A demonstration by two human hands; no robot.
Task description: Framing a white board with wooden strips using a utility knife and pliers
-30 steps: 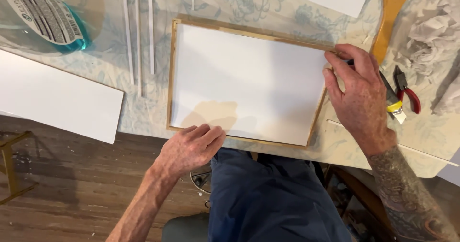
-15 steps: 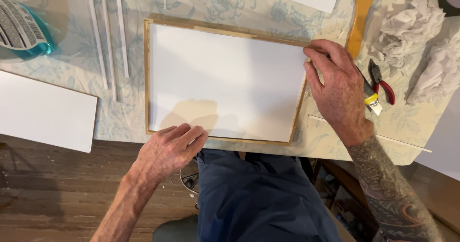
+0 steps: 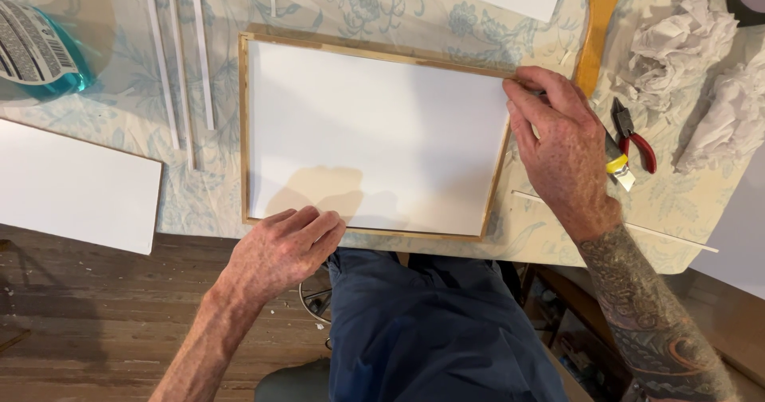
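Wooden frame (image 3: pixel 245 131), filled by a white board (image 3: pixel 374 135), lies flat on the floral-patterned table (image 3: pixel 398 3) right in front of the person. His left hand (image 3: pixel 283 251) rests loosely curled on the frame's near edge, fingers bent, gripping nothing. His right hand (image 3: pixel 562 147) lies palm down over the frame's right edge, fingers pressed at the far right corner; whether they pinch anything cannot be told. Red-handled pliers (image 3: pixel 633 135) lie just beside that hand, white strips (image 3: pixel 179 67) left of the frame.
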